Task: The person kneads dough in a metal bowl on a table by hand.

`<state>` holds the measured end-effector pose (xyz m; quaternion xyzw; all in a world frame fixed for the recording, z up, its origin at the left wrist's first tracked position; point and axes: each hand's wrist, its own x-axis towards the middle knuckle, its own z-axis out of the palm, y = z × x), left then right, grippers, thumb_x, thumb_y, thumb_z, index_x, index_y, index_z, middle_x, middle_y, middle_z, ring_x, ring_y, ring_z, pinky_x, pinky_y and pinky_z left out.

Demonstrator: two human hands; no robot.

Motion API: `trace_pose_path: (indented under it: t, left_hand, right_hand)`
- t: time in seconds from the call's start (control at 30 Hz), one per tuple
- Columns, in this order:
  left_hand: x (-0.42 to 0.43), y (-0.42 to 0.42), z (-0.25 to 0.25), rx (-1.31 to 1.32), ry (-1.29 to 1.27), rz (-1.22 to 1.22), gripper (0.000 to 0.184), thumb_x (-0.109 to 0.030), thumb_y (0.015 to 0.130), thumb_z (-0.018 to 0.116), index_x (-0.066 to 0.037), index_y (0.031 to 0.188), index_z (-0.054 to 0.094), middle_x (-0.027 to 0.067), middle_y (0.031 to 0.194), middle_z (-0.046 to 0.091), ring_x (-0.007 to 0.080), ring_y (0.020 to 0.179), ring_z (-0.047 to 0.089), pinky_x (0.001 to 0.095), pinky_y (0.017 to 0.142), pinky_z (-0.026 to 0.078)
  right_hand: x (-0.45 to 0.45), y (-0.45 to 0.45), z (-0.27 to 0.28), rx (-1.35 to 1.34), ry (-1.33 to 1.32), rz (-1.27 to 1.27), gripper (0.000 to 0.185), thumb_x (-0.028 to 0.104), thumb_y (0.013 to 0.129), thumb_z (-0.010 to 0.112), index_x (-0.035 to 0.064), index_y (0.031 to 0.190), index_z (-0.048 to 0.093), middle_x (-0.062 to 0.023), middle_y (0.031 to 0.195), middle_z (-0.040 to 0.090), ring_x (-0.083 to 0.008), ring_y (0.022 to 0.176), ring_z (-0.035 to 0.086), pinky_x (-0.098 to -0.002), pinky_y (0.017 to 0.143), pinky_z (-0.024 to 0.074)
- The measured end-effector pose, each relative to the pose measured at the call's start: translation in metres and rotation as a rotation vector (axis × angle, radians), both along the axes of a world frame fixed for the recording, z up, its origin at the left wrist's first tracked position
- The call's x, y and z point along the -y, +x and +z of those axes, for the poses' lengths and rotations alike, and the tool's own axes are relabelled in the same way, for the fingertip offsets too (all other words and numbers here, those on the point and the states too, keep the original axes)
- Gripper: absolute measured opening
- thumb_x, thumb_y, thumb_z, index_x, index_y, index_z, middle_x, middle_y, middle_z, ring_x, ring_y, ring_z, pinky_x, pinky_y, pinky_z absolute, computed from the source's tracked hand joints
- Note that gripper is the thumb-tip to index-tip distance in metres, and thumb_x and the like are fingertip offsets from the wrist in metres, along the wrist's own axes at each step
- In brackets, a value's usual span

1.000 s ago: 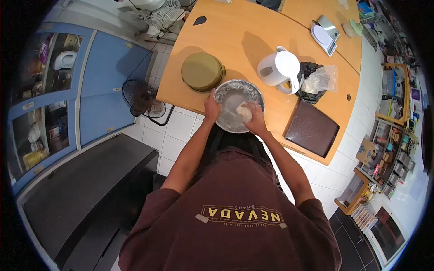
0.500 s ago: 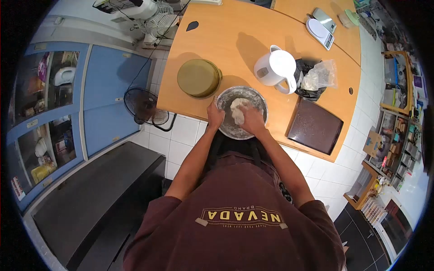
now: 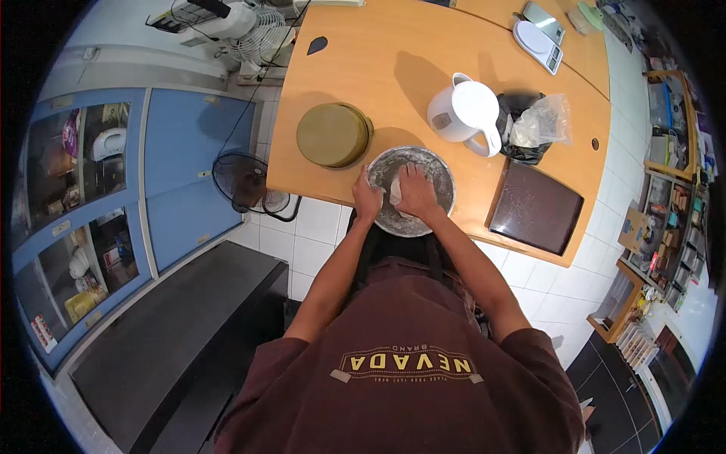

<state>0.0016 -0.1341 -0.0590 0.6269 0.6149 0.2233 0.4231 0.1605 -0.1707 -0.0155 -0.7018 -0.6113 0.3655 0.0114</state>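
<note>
A round metal bowl [image 3: 441, 168], its inside smeared with pale residue, sits at the table's front edge. My left hand [image 3: 367, 198] is closed on the bowl's left rim. Inside the bowl lies a lump of whitish dough [image 3: 395, 191], mostly covered by my right hand [image 3: 415, 192]. The right hand lies on the dough with its fingers stretched forward over it; the dough's left side shows beside the palm.
On the wooden table [image 3: 363, 60] are an olive-green round container [image 3: 330, 135], a white electric kettle [image 3: 470, 110], a black bag [image 3: 522, 153] with clear plastic, a dark baking tray [image 3: 537, 208] and a kitchen scale [image 3: 538, 45]. A black fan [image 3: 240, 181] stands left.
My right hand has gone from gripping the dough with curled fingers to lying over it with fingers stretched forward. Less dough shows. My left hand stays at the rim; the whole view shifts slightly.
</note>
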Motion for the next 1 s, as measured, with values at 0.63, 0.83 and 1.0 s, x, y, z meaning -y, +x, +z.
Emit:
trace_pose_path:
  t: [0.63,0.83,1.0]
  left_hand:
    - [-0.001,0.002,0.001,-0.007,-0.032,-0.012,0.067,0.01,0.071,0.056,0.011,0.137,0.045,0.0321,0.119,0.062,0.0426,0.114,0.061,0.0423,0.101,0.046]
    - [0.001,-0.006,-0.013,-0.054,0.077,-0.087,0.066,0.01,0.072,0.055,0.011,0.137,0.045,0.0313,0.117,0.063,0.0412,0.112,0.062,0.0422,0.099,0.047]
    - [0.004,-0.002,-0.008,-0.05,0.077,-0.028,0.066,0.011,0.071,0.056,0.012,0.136,0.046,0.0331,0.122,0.06,0.0442,0.115,0.059,0.0443,0.101,0.046]
  right_hand:
    - [0.041,-0.035,-0.049,0.211,0.138,0.101,0.05,0.032,0.094,0.055,0.0171,0.141,0.049,-0.0122,0.145,0.045,-0.0435,0.129,0.044,-0.0671,0.101,0.0357]
    - [0.006,-0.026,-0.055,0.154,0.184,-0.181,0.062,0.034,0.078,0.073,0.0173,0.134,0.053,-0.0135,0.138,0.049,-0.0399,0.127,0.047,-0.0646,0.1,0.0386]
    - [0.001,-0.025,-0.056,-0.032,0.118,-0.38,0.075,0.032,0.074,0.075,0.0134,0.14,0.046,-0.0214,0.142,0.046,-0.0467,0.132,0.042,-0.0597,0.108,0.0335]
